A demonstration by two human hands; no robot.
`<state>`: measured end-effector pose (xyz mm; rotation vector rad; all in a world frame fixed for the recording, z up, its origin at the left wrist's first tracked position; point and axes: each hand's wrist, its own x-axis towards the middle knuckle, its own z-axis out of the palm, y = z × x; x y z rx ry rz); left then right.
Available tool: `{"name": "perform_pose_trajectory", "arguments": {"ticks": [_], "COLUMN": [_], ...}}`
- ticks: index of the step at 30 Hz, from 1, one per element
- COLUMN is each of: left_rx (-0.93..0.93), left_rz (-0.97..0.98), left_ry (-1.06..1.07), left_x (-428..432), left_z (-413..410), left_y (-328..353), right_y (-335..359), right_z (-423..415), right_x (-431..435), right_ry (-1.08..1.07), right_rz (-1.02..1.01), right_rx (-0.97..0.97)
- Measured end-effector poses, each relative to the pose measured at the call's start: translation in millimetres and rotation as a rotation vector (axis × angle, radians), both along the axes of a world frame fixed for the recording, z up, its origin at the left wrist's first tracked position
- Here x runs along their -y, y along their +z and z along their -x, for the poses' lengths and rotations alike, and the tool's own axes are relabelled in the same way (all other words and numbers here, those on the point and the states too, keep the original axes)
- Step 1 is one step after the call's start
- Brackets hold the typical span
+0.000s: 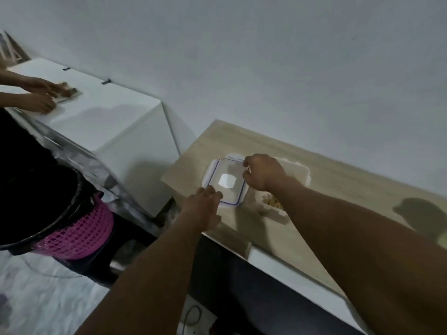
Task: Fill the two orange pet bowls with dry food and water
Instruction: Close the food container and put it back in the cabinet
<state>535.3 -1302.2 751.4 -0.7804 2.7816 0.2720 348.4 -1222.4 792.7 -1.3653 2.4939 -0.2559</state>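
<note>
Pale grey wall [266, 56] fills most of what we see, with a light wood-grain tabletop [350, 180] running along its foot. Well out past our left hand stands a white cabinet [116, 122], where another person's two hands [40, 95] press on a small flat object we cannot identify. Nearer us on that same side sit a black bin [36, 201] and a pink mesh basket [79, 235].

On the tabletop, beneath our right forearm, lies an open white food container [273, 209] with yellowish dry food [274, 203] showing inside. Between our two hands we hold its clear lid [226, 181], blue-sealed and with white clip flaps, roughly level just above the tabletop and beside the container.

Our right hand [263, 171] curls over the lid's far edge, fingers bent and pinching the rim. Our left hand [205, 206] grips the near edge with fingers together on top. No orange pet bowls appear in our view, so we cannot tell where they are.
</note>
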Motion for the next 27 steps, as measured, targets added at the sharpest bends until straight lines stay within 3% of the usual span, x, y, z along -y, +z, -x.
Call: {"name": "perform_pose_trajectory", "arguments": {"ticks": [6, 12, 16, 21, 27], "left_rx": [0.023, -0.043, -0.168, -0.437, -0.815], "left_rz": [0.035, 0.036, -0.019, -0.048, -0.127], "left_ry": [-0.217, -0.328, -0.351, -0.279, 0.1], "left_x": [44, 74, 87, 104, 116], "left_z": [9, 14, 9, 4, 25], "left_y": [-25, -32, -38, -20, 45], "right_y": [-34, -62, -65, -42, 5], "right_z": [13, 15, 16, 21, 31], "right_x": [57, 71, 74, 76, 78], "right_ry": [-0.138, -0.224, -0.288, -0.434, -0.76], "right_rz": [-0.109, -0.244, -0.215, -0.044, 0.414], "right_rx": [0.07, 0.057, 0.102, 0.194, 0.675]}}
